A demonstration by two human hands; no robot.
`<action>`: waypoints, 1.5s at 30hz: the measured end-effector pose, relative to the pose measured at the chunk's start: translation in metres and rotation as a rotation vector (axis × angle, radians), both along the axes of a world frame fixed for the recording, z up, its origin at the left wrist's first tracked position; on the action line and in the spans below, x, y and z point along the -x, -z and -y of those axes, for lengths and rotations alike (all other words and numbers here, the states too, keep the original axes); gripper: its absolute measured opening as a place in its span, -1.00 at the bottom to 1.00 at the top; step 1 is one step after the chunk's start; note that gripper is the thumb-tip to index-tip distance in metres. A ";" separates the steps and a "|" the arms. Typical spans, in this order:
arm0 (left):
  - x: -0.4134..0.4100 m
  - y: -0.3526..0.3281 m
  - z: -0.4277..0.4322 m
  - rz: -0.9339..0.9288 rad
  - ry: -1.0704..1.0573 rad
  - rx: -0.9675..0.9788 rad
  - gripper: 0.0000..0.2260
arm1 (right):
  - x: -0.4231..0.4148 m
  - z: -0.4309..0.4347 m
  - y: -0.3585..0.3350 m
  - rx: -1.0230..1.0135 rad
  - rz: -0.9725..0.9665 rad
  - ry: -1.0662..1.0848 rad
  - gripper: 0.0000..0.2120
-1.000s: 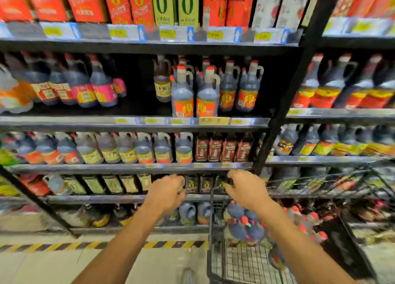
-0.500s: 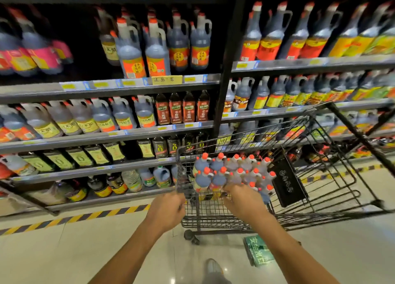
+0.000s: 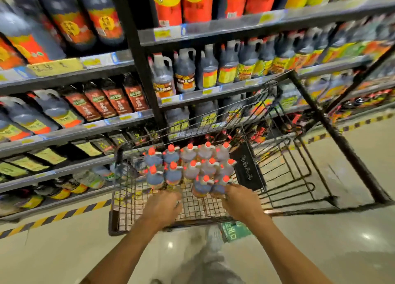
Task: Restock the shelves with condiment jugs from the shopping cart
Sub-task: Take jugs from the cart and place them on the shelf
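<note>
Reaching into the wire shopping cart (image 3: 149,198) at lower centre of the frame, the left hand (image 3: 163,207) hangs over the mesh floor with its fingers curled loosely downward, touching no jug that can be seen. The right hand (image 3: 240,200), just right of centre, lies against the two nearest condiment jugs (image 3: 192,166); its fingers are hidden behind them, so whether it grips one cannot be told. Those jugs stand packed together in the middle of the cart, dark liquid in clear plastic with red-orange caps, and their labels are out of sight from above. A black plate (image 3: 248,168) with white characters, too blurred to read, hangs in the cart just right of the cluster. Above and to the left, the dark metal shelves (image 3: 74,132) carry rows of similar jugs and bottles. A row of brown-labelled bottles (image 3: 106,102) at centre left bears a green logo and white Chinese characters that cannot be read with certainty. A yellow handwritten tag (image 3: 55,67) sits on the shelf edge at upper left, its writing smeared. Jugs with yellow and red labels (image 3: 205,70) fill the shelf right of the black upright. Yellow-and-black hazard tape (image 3: 64,215) runs along the floor under the shelves, and a green floor sticker (image 3: 235,232) shows below the cart.
</note>
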State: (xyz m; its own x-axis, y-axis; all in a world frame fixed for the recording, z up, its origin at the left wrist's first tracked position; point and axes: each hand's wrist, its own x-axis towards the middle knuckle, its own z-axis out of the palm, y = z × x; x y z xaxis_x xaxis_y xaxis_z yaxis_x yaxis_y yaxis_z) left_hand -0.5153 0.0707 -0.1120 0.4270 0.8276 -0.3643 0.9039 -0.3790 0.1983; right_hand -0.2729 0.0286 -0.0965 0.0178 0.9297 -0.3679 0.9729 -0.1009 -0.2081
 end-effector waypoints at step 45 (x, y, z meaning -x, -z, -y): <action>-0.042 0.192 -0.032 0.730 -0.871 0.663 -0.22 | -0.008 -0.144 0.170 0.322 -1.116 0.264 -0.86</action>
